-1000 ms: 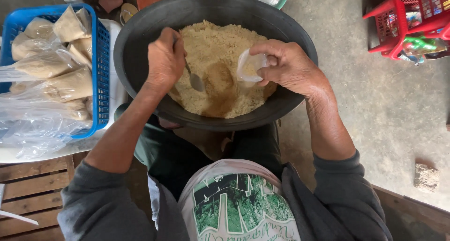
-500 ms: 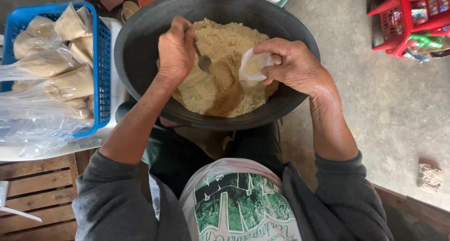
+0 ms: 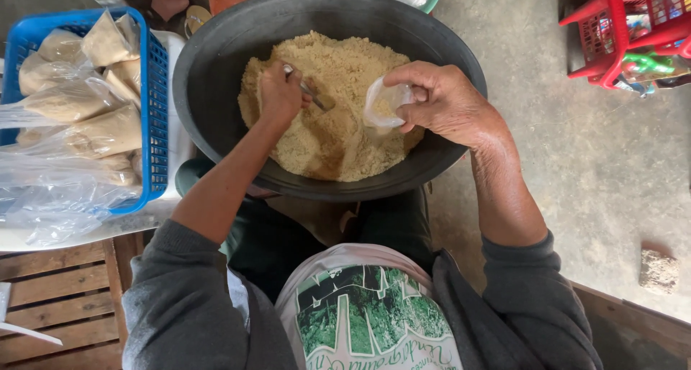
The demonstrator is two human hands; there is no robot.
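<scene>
Bare concrete floor [image 3: 576,168], wooden slats [image 3: 57,305] at lower left. At upper centre, wide black basin [image 3: 216,60] heaped with tan crumbly mixture [image 3: 345,140]. Left hand [image 3: 277,93] closed around metal spoon [image 3: 311,93], tip in the mixture. Right hand [image 3: 446,104] pinching small clear plastic bag [image 3: 381,104] open above the heap. Blue basket [image 3: 155,111] of filled bags [image 3: 93,118] at upper left; red basket [image 3: 633,24] at upper right.

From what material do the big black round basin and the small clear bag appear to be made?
The big black round basin looks like moulded plastic: matte, dull sheen, thick rolled rim. The small clear bag in the right hand looks like thin plastic film: see-through, crinkled, glossy.
</scene>
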